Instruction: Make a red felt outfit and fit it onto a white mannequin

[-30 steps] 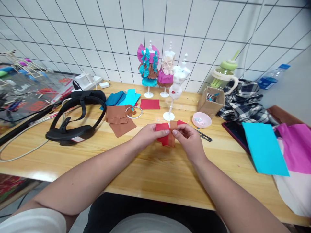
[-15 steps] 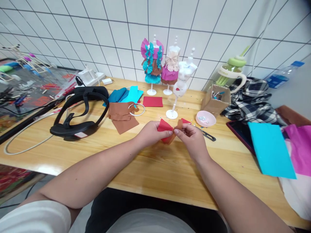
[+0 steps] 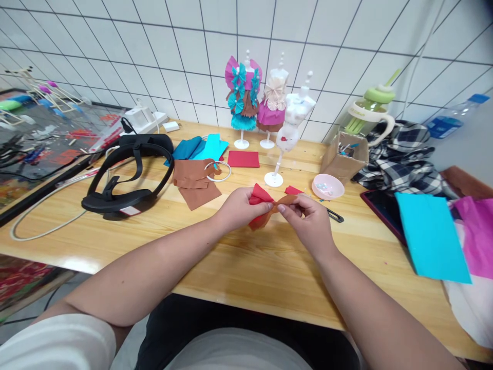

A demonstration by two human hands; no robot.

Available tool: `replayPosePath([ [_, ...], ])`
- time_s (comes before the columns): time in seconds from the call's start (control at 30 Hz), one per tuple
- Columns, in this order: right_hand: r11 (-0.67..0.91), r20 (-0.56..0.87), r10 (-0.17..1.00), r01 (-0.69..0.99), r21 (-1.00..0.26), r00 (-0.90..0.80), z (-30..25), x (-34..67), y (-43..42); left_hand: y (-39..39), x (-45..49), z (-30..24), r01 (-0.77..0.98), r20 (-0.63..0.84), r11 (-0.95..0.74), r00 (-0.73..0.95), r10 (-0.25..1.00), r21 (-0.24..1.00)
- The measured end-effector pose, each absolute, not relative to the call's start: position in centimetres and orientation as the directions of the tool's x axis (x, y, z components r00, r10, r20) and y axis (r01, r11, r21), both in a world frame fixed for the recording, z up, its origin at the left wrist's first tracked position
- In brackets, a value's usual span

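Both hands meet above the wooden table and pinch a small red cloth bow with a brown strip across its middle. My left hand is closed on the bow's left wing. My right hand pinches the brown strip at the bow's centre, fingers curled. A bare white mini mannequin stands just behind the hands, with a red scrap by its base.
Two dressed mini mannequins stand at the wall. Brown, teal and red cloth pieces and a black headset lie left. A pink dish, cardboard box, green cup, tweezers and teal sheet are right.
The flat red piece has been gathered into a bow shape. My right hand has drawn the brown strip across its middle. The camera view rose slightly.
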State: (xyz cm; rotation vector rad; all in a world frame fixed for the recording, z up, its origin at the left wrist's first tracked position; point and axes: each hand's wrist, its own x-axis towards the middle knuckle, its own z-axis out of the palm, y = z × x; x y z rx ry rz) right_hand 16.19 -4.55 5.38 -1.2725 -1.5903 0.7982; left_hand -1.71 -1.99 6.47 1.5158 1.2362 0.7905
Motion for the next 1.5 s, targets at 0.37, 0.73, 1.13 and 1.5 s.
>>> replayPosePath([
  [0.37,0.103,0.093,0.994,0.276,-0.956,-0.049,4.8,16.0,-4.3,-2.2,-1.6,6.1,0.378,0.006,-0.149,0.354,0.935,0.914],
  [0.73,0.071,0.068,0.997,0.062,-0.996,-0.045,4.3,15.7,-4.2,-2.3,-1.5,6.0,0.308,0.021,-0.143,0.368,0.930,0.940],
  [1.13,-0.001,0.002,1.000,-0.097,-0.995,-0.029,4.6,15.7,-4.1,-1.9,-2.1,6.4,0.347,0.011,-0.173,0.422,0.907,0.922],
  [1.5,-0.088,-0.043,0.973,-0.192,-0.977,-0.227,4.9,16.3,-4.2,-1.8,-2.2,6.7,0.197,-0.061,-0.031,0.441,0.895,0.980],
])
